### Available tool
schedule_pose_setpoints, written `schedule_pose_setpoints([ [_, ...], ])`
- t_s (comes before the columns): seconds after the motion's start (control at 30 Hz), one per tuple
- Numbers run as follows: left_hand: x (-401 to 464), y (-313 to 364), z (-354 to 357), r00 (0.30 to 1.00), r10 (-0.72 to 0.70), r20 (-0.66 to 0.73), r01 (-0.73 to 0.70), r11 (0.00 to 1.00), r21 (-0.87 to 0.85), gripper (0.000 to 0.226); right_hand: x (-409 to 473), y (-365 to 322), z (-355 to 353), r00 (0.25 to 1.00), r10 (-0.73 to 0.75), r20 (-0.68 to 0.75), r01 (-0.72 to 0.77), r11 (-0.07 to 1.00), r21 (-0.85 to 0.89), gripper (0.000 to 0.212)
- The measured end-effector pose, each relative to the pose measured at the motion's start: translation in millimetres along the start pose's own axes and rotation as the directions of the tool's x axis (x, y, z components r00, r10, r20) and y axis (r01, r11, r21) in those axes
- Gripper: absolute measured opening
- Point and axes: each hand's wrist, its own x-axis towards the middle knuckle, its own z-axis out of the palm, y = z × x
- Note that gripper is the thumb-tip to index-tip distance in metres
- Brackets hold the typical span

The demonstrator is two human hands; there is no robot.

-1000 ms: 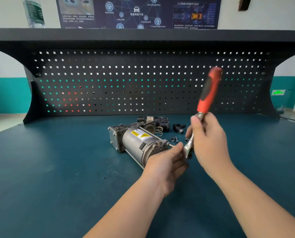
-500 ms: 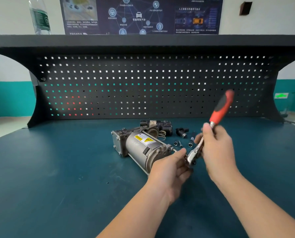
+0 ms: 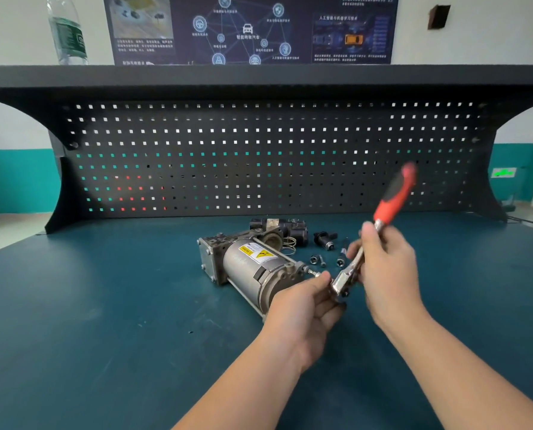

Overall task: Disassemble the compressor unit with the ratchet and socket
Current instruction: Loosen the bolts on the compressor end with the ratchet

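Workbench (image 3: pixel 104 305): dark teal top, backed by a black perforated panel (image 3: pixel 259 156) with a shelf above; a clear plastic bottle (image 3: pixel 68 29) and a dark poster (image 3: pixel 252 26) show beyond the shelf.

Compressor unit (image 3: pixel 252 268): grey metal cylinder with a yellow warning label, lying on its side on the bench, its near end just beyond the left hand's fingertips and partly hidden behind that hand.

Left hand (image 3: pixel 302 315): fingers curled, thumb and fingertips pinched around the chrome head of the ratchet, close to a small fitting on the unit's end cap. Whether a socket is fitted under the head cannot be told.

Ratchet (image 3: pixel 374 234): chrome shank with red and black handle, tilted up and away to the right of the left hand; handle blurred.

Right hand (image 3: pixel 386 268): wrapped around the shank just below the red grip, immediately right of the left hand.

Loose parts: black valve block (image 3: pixel 290 228) and wire spring (image 3: pixel 290 245) beyond the left hand, behind the unit; black fitting (image 3: pixel 324 238) and small bolts (image 3: pixel 318 259) beyond both hands, between the unit and the ratchet.
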Motion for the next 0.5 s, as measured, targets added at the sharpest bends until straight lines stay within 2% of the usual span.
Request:
schedule_pose_setpoints([
  [0.03,-0.4,0.5,-1.1,1.0,0.007,0.016,-0.007,1.0,0.012,0.008,-4.4,-6.5,-0.1,0.962,-0.237,0.134,0.25,0.964,-0.094,0.02],
  [0.07,-0.7,0.6,-2.0,0.999,0.012,0.037,-0.013,0.999,0.034,0.009,-9.4,-10.9,0.3,0.865,-0.405,0.296,0.464,0.87,-0.166,0.015],
  [0.1,-1.3,0.7,-2.5,0.999,0.014,0.052,-0.017,0.998,0.057,0.012,-14.5,-11.6,0.6,0.754,-0.495,0.432,0.621,0.751,-0.224,0.009],
  [0.13,-1.0,0.8,-3.0,0.999,0.015,0.052,-0.019,0.997,0.074,0.017,-18.8,-10.8,2.4,0.68,-0.531,0.505,0.709,0.652,-0.268,0.006],
  [0.17,-0.7,1.0,-3.3,0.999,0.014,0.041,-0.017,0.997,0.079,0.019,-21.9,-9.4,3.9,0.669,-0.544,0.506,0.727,0.619,-0.297,0.008],
  [0.2,-0.2,1.5,-3.1,1.0,0.011,0.029,-0.013,0.997,0.074,0.018,-22.7,-9.2,5.5,0.713,-0.534,0.454,0.686,0.663,-0.298,0.011],
  [0.27,0.4,2.1,-1.0,1.0,-0.004,0.012,0.004,0.999,0.046,0.011,-16.2,-6.1,4.9,0.893,-0.4,0.206,0.444,0.857,-0.26,0.018],
  [0.3,1.0,1.7,0.5,1.0,-0.011,0.001,0.01,0.999,0.032,0.009,-10.4,-3.6,2.2,0.969,-0.238,0.065,0.246,0.945,-0.213,0.021],
  [0.33,1.7,0.9,1.9,1.0,-0.014,-0.01,0.014,1.0,0.025,0.008,-3.6,-0.7,-0.7,0.998,0.002,-0.066,-0.009,0.995,-0.096,0.024],
  [0.37,2.0,0.1,2.9,1.0,-0.015,-0.017,0.015,1.0,0.022,0.008,0.7,2.8,-2.3,0.953,0.278,-0.122,-0.268,0.959,0.091,0.026],
  [0.4,1.8,-0.5,3.6,1.0,-0.016,-0.016,0.016,1.0,0.018,0.007,2.8,7.6,-2.1,0.872,0.481,-0.091,-0.442,0.854,0.275,0.027],
  [0.43,1.9,-0.6,3.5,1.0,-0.016,-0.013,0.016,1.0,0.014,0.007,3.8,11.3,-0.5,0.82,0.57,-0.056,-0.514,0.775,0.368,0.027],
  [0.47,1.9,-0.4,2.6,1.0,-0.016,-0.011,0.016,1.0,0.015,0.008,4.0,11.1,0.6,0.817,0.574,-0.053,-0.52,0.774,0.361,0.027],
  [0.5,1.6,0.0,1.0,1.0,-0.014,-0.009,0.014,1.0,0.022,0.008,4.3,10.2,0.3,0.873,0.484,-0.064,-0.452,0.85,0.27,0.026],
])
